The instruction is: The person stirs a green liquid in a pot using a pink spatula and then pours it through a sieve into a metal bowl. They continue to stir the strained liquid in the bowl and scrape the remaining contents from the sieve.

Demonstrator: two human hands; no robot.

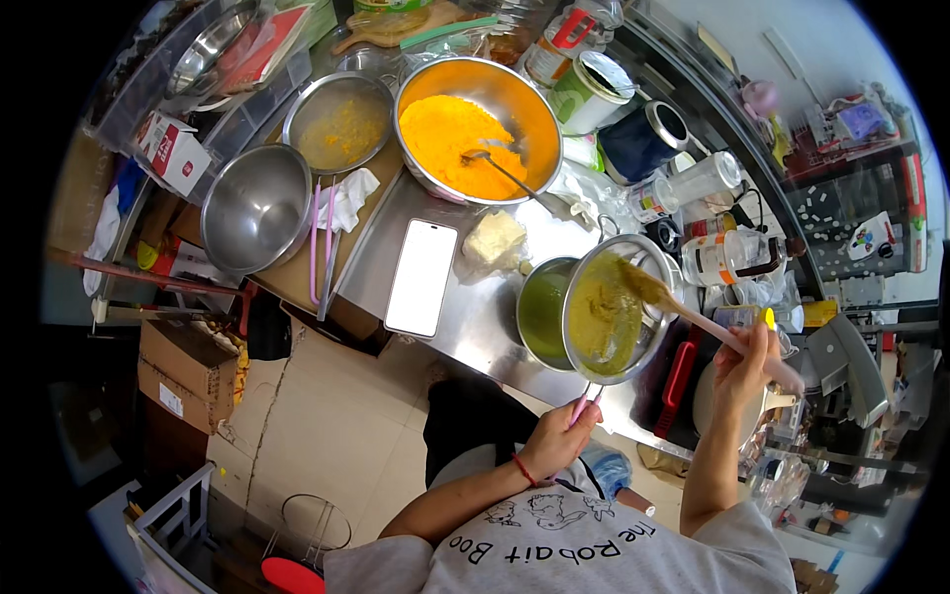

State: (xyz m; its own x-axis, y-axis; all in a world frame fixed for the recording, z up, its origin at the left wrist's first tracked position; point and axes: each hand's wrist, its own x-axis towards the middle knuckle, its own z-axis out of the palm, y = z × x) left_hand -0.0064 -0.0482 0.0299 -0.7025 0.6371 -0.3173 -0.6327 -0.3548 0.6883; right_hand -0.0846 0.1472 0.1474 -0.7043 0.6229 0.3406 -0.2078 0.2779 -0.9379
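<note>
My left hand (560,438) grips the pink handle of a fine-mesh strainer (605,315), which is tilted over a steel pot (545,312) with green liquid. Yellow-green pulp coats the mesh. In my right hand (746,360) is the handle of a spatula (698,319); its pulp-smeared head is at the strainer's right rim. Behind them, a large steel bowl (549,126) contains bright orange-yellow crumbly food and a metal spoon (505,169). A pale yellow lump (496,239) in thin plastic and a phone (421,278) with a white screen lie on the metal worktop.
An empty steel bowl (256,208) and a second strainer (338,122) with orange residue are at the left. Jars, a dark canister (642,141) and bottles line the back right. A red-handled tool (677,379) lies by my right forearm. Cardboard boxes (185,375) stand on the floor.
</note>
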